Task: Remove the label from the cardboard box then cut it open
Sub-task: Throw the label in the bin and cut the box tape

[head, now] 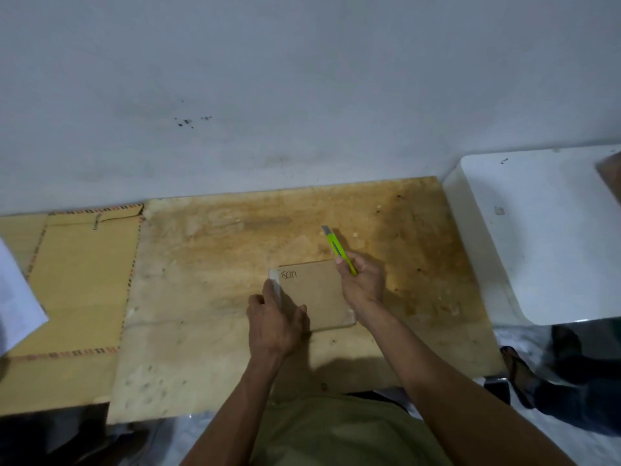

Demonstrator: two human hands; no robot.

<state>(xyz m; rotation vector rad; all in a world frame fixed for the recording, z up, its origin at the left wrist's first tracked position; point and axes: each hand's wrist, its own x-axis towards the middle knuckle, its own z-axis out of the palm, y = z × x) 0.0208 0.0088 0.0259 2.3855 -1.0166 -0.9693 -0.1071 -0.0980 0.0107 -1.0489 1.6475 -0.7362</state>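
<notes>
A small flat cardboard box [319, 294] lies on the worn wooden table [208, 280], with handwriting near its far left corner. My left hand [274, 319] rests on the box's left edge, fingers spread over a pale strip there. My right hand [364, 284] sits at the box's far right corner and grips a yellow-green utility knife [337, 247]. The knife's blade end points up and away from the box. No printed label is visible on the box top.
A flattened cardboard sheet [77, 284] covers the table's left part, with white paper [16, 297] at the far left. A white block [537, 237] stands to the right. A person's sandalled foot [521, 375] shows at the lower right. A white wall rises behind the table.
</notes>
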